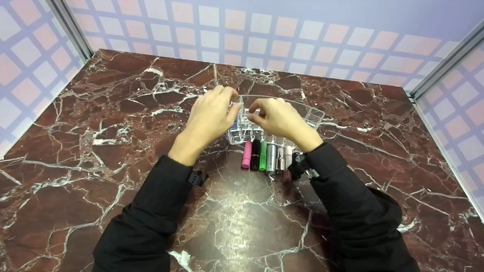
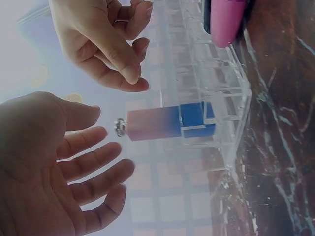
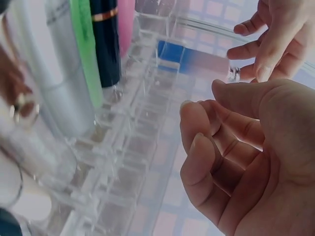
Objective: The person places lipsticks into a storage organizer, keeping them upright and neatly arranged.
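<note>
A clear plastic organizer (image 1: 314,116) with many small compartments stands on the table. A pink-to-blue tube with a silver knob (image 2: 153,122) sits upright in one compartment at its left end. My left hand (image 1: 212,111) hovers beside that tube, fingers loosely bent and apart from it, holding nothing. Over the organizer is my right hand (image 1: 278,117), its fingers loosely curled and no object between them; thumb and index tips are apart in the right wrist view. In front of the organizer lie several cosmetic tubes, among them a pink one (image 1: 247,155), a green one (image 1: 262,155) and a silver one (image 1: 271,158).
The brown marbled table (image 1: 124,162) reaches back to a checkered panel (image 1: 261,37), with similar panels at both sides. A black tube (image 1: 255,155) lies between the pink and green ones. The right wrist partly covers the row's right end.
</note>
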The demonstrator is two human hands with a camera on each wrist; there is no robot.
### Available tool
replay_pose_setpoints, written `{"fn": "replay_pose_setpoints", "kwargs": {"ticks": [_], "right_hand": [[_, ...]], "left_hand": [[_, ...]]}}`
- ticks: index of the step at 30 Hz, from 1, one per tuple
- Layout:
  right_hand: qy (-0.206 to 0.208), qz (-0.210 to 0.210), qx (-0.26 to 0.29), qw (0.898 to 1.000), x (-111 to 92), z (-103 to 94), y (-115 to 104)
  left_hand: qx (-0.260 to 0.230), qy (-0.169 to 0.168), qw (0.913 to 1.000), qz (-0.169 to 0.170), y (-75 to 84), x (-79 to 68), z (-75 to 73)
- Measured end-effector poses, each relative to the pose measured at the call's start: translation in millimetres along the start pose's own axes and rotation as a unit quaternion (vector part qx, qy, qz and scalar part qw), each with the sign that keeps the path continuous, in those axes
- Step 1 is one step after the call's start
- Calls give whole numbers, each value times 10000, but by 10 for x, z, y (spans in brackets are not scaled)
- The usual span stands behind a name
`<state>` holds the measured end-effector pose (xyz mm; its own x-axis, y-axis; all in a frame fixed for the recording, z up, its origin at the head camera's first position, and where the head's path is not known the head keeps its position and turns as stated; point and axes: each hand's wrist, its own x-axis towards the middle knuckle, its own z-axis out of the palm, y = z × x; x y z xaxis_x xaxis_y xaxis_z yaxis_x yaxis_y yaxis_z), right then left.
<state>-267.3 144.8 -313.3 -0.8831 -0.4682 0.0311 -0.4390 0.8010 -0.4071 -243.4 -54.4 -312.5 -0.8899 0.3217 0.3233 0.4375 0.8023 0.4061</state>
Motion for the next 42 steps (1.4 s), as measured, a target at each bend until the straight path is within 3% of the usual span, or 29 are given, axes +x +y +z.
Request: {"fn": "replay_pose_setpoints", "kwargs": {"ticks": [6, 20, 30, 42], "right_hand": [[24, -46, 143, 9999, -113, -98, 73], [524, -501, 109, 9973, -524, -219, 297], [770, -635, -118, 9949, -749, -201, 517], [1027, -1211, -449, 9863, -929, -164, 690]], "left_hand": [[21, 220, 9994, 281, 137, -29, -31], [202, 254, 9955, 887, 455, -71, -40], [263, -203, 9923, 1194, 635, -54, 127], [464, -556, 9852, 1555, 821, -14, 354]]}}
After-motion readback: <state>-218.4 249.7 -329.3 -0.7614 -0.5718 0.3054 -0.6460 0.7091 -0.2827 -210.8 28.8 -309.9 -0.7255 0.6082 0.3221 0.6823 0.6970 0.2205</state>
